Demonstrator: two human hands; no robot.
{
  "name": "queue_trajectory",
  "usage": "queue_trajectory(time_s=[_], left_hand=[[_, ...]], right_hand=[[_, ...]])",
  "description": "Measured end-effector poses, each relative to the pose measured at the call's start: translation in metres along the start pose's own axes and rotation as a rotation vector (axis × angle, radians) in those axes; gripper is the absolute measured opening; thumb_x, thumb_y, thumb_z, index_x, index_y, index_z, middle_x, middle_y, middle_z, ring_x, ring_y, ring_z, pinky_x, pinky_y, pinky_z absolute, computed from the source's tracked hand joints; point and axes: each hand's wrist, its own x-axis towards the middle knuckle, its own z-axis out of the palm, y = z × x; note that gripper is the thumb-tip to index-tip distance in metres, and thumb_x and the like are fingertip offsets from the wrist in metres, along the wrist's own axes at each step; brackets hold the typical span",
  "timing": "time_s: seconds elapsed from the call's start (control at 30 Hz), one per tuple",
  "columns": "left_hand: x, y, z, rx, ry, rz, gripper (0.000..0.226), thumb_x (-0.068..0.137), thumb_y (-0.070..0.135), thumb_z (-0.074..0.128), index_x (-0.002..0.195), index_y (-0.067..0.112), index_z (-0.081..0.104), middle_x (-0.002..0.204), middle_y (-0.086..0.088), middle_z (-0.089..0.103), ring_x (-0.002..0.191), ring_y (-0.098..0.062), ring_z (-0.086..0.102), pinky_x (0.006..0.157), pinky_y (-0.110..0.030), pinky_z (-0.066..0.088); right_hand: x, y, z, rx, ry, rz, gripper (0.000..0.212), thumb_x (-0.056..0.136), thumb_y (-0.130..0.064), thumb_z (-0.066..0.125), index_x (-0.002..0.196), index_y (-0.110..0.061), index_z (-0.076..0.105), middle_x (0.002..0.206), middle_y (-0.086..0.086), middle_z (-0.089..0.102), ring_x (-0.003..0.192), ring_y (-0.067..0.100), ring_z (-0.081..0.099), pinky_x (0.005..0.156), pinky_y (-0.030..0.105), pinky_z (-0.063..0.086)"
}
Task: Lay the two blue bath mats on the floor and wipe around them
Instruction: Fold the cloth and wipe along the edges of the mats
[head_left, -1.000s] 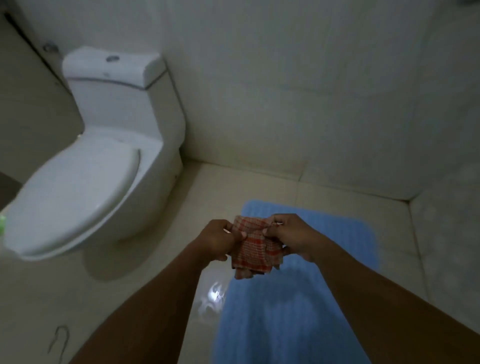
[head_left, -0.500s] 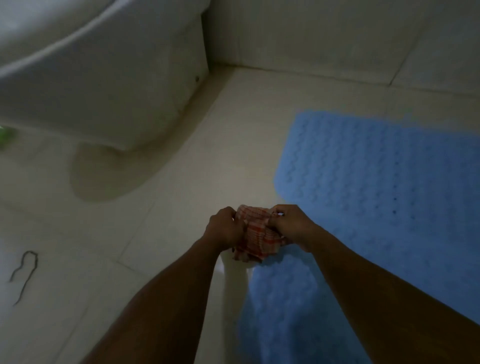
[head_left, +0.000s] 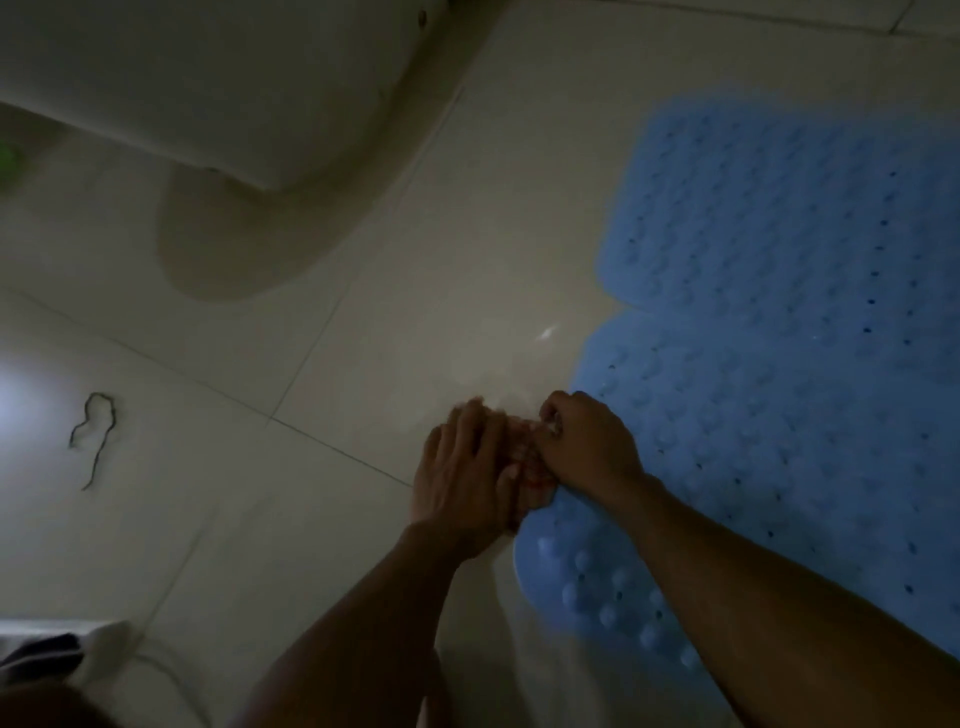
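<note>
At the far left edge a small green blur (head_left: 9, 161) shows, too smeared to identify, and lower down a thin dark cord (head_left: 93, 436) lies in a loose squiggle on the pale glossy floor tiles (head_left: 218, 519). In the bottom left corner sits a bundle of white and dark fabric (head_left: 57, 654). Above, the white ceramic toilet base (head_left: 218, 78) fills the upper left, casting a rounded shadow on the floor beneath it.

Near the middle, the left hand (head_left: 462, 483) lies palm down, fingers spread and flattened over a red-and-white checked cloth (head_left: 530, 467) at floor level just beside the mat edge; only a sliver of the cloth shows between the two hands. The right hand (head_left: 587, 447) is curled closed, pinching the cloth's right side, with its wrist over the mat's edge.

To the right, two light blue rubber bath mats with raised bumps and small holes lie flat on the floor: the far mat (head_left: 779, 218) and the near mat (head_left: 753, 467) meet along a scalloped seam
</note>
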Motion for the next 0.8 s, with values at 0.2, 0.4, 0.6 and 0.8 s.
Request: queue_trajectory(time_s=[0.2,0.4,0.6,0.8], left_hand=[[-0.023,0.003,0.05,-0.04,-0.079,0.058,0.068,0.103,0.05,0.016,0.162,0.022,0.002,0.171,-0.006,-0.008,0.157,-0.025,-0.013,0.127,-0.046,0.004],[-0.027,0.018,0.066,-0.029,0.003,0.005,0.067,0.103,0.044,0.029,0.161,0.011,0.021,0.17,-0.012,0.012,0.157,-0.028,0.004,0.121,-0.048,0.008],[0.054,0.029,0.041,-0.025,-0.096,-0.068,0.078,0.093,0.057,-0.005,0.162,0.02,-0.009,0.167,-0.004,-0.026,0.152,-0.022,-0.029,0.123,-0.044,-0.017],[0.145,0.047,0.025,-0.019,-0.107,-0.077,0.084,0.086,0.058,-0.012,0.16,0.021,-0.016,0.166,-0.006,-0.03,0.151,-0.025,-0.032,0.12,-0.047,-0.019]], right_hand=[[0.007,0.042,-0.006,-0.327,0.334,-0.057,0.039,0.083,-0.026,0.061,0.119,-0.013,0.062,0.119,0.015,0.059,0.108,0.039,0.053,0.082,0.048,0.049],[0.004,0.062,0.002,-0.381,0.393,-0.1,0.048,0.086,-0.028,0.062,0.13,-0.011,0.057,0.137,0.013,0.055,0.124,0.036,0.049,0.091,0.05,0.045],[0.04,0.068,-0.014,-0.385,0.416,-0.104,0.049,0.091,-0.032,0.055,0.135,-0.01,0.055,0.144,0.015,0.051,0.133,0.037,0.045,0.099,0.051,0.042],[0.091,0.085,-0.049,-0.355,0.499,-0.077,0.051,0.092,-0.034,0.051,0.138,-0.009,0.053,0.146,0.015,0.049,0.135,0.037,0.044,0.103,0.051,0.041]])
